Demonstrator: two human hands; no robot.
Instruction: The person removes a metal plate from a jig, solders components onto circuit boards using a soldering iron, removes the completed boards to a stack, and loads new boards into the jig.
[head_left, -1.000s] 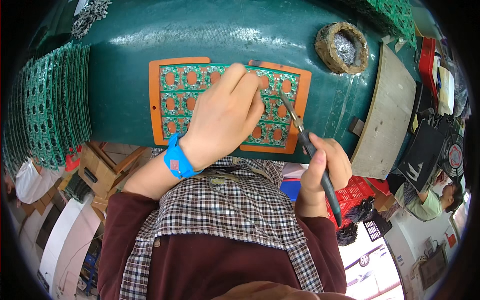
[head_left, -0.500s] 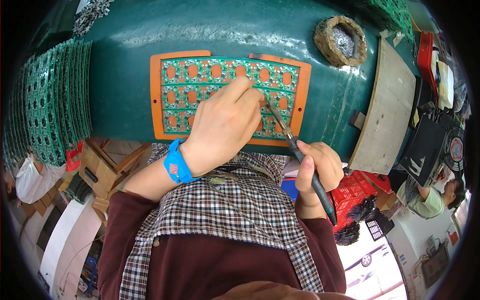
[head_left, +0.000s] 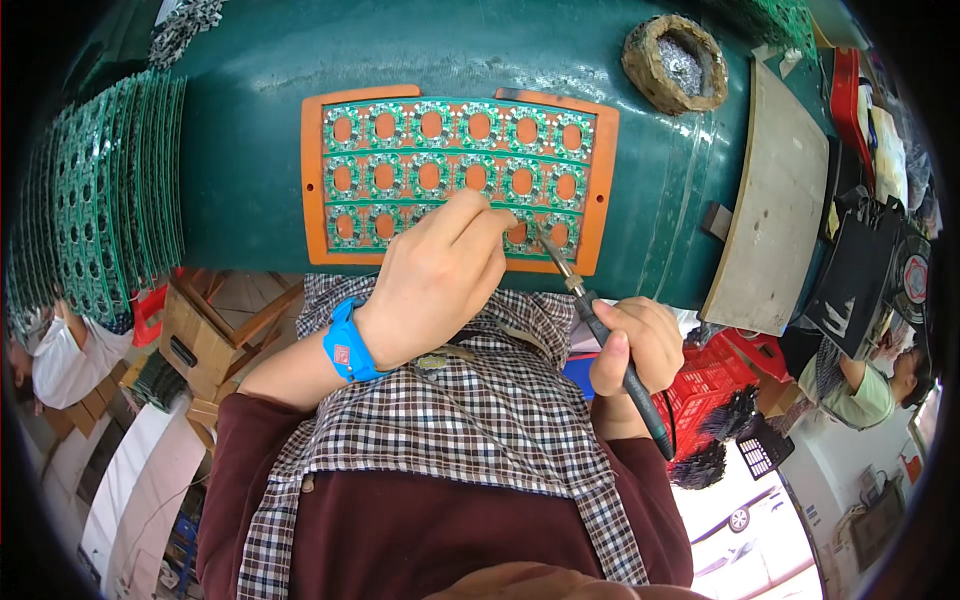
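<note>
A green circuit board panel (head_left: 403, 160) with rows of round cut-outs lies in an orange holder frame (head_left: 314, 222) in front of me. My right hand (head_left: 642, 345) is wrapped round the dark handle of a soldering iron (head_left: 588, 305). The iron's metal tip meets the lower right part of the panel. Over the lower row, my left hand (head_left: 440, 265) has its fingers pinched together close to that tip. Whatever lies between those fingertips is too small or hidden to make out. A blue wristband (head_left: 352, 345) is on my left wrist.
Upright circuit board panels (head_left: 115, 190) stand stacked at the left. Right of the holder are a rough round pot (head_left: 677, 64) with silvery contents and a grey board (head_left: 768, 200). A red crate (head_left: 705, 385) stands below the table edge. Another person (head_left: 865, 390) is at far right.
Both the left fingers and the iron's tip have moved nearer to me, from the middle row to the lowest row of the panel. The right hand still grips the iron.
</note>
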